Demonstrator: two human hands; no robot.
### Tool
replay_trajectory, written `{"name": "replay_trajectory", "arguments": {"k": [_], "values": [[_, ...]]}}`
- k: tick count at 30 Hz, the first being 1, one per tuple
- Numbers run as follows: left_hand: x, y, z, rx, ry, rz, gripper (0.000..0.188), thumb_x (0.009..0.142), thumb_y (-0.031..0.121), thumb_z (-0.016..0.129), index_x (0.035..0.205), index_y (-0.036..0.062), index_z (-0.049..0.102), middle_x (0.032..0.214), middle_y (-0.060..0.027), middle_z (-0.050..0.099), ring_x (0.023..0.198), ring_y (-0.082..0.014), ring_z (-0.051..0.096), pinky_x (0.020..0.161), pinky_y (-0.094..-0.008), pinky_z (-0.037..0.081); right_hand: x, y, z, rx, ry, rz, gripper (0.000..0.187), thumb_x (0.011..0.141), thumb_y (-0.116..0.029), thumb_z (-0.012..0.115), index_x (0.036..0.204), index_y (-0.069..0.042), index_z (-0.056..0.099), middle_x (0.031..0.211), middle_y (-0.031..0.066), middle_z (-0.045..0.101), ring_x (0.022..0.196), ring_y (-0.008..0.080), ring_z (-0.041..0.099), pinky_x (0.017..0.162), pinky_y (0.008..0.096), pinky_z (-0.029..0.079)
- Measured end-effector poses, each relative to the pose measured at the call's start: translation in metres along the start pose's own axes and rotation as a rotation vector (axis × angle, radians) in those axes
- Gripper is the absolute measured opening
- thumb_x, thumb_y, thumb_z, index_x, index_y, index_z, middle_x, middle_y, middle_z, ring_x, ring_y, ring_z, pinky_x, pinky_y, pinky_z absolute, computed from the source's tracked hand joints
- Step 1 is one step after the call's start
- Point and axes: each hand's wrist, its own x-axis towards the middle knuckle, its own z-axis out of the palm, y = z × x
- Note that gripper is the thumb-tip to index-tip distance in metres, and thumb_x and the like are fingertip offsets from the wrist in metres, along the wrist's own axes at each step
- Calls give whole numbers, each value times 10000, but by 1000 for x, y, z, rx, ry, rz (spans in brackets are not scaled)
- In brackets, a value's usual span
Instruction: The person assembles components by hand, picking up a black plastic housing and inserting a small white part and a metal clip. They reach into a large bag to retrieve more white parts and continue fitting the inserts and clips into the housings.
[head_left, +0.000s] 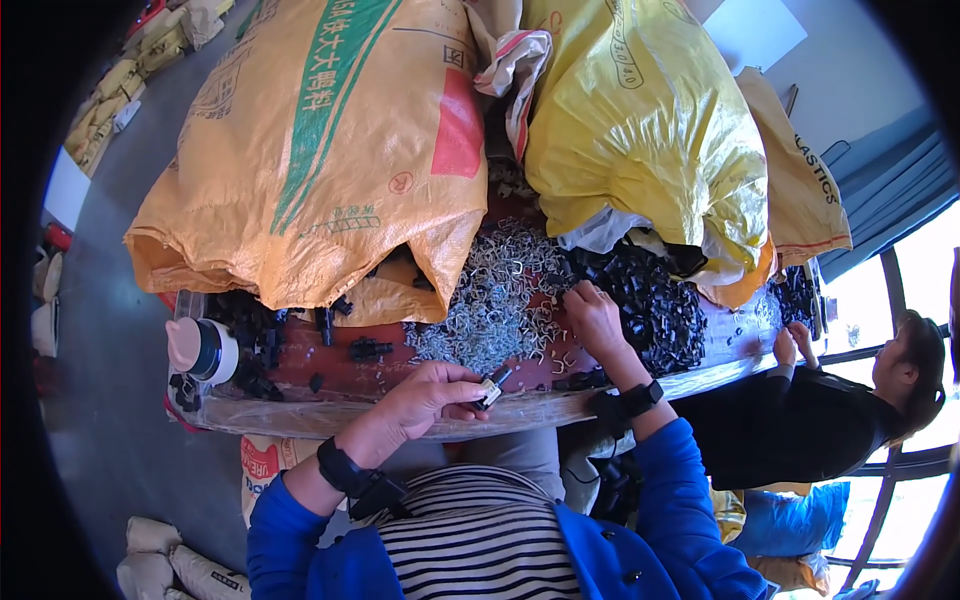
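- Far left of the clip pile [485,310]: grey floor [140,400], pale sacks [195,575] lying in the near corner, more along the far side.
- Left of the clip pile, table end: pink-and-white container [205,350], loose black fittings [370,348] on the reddish tabletop [340,372]; plastic wrap [300,414] covers the front edge.
- Behind and left of the clip pile: big orange sack [330,150], lower edge down on the table.
- Near side of the clip pile, slightly left: left hand [435,392], thumb and fingers pinching a small black-and-white part [489,389].
- Just off the clip pile's near edge: that part, at the left fingertips, long axis slanting, black end pointing away and to the right. Left hand has it; right hand is well apart, farther out and to the right.
- Right edge of the clip pile: right hand [597,318], fingers bent down where clips meet black pieces; cannot tell if it grips anything.
- Right of the clip pile: heap of black pieces [650,310], yellow sack [650,110] behind.
- Far right of the clip pile: co-worker's hands [790,345] at the table, blue curtain [890,185], bright windows [920,420].
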Motion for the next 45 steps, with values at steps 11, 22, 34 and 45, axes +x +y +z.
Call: {"name": "replay_trajectory", "arguments": {"k": [11, 22, 34, 45], "values": [[-4, -1, 2, -104, 47, 42, 248, 764, 142, 565, 944, -24, 524, 844, -91, 585, 689, -147, 592, 598, -217, 493, 5, -3, 5, 11, 66, -33, 117, 613, -70, 544, 723, -64, 506, 761, 69, 476, 695, 250, 523, 588, 338, 446], [-11, -2, 2, -118, 142, 116, 211, 780, 136, 537, 932, -10, 532, 840, -103, 590, 688, -142, 586, 613, -221, 487, -5, -35, -24, 1014, -4, 461, 92, 718, -5, 575, 799, -21, 535, 699, 24, 539, 637, 125, 549, 583, 233, 448], [-9, 2, 16, -163, 140, 134, 196, 771, 97, 558, 942, 4, 532, 843, -78, 583, 741, -183, 596, 629, -222, 493, -9, -122, -55, 1334, -46, 37, 151, 726, -10, 594, 873, -10, 557, 823, 37, 504, 629, 81, 489, 556, 189, 401], [-9, -1, 17, -215, 102, 106, 192, 787, 134, 544, 945, 25, 533, 856, -68, 582, 737, -149, 585, 656, -225, 491, -16, -138, -53, 907, 185, 71, 269, 683, -106, 658, 927, -31, 573, 841, 48, 462, 693, 105, 455, 571, 192, 372]]}}
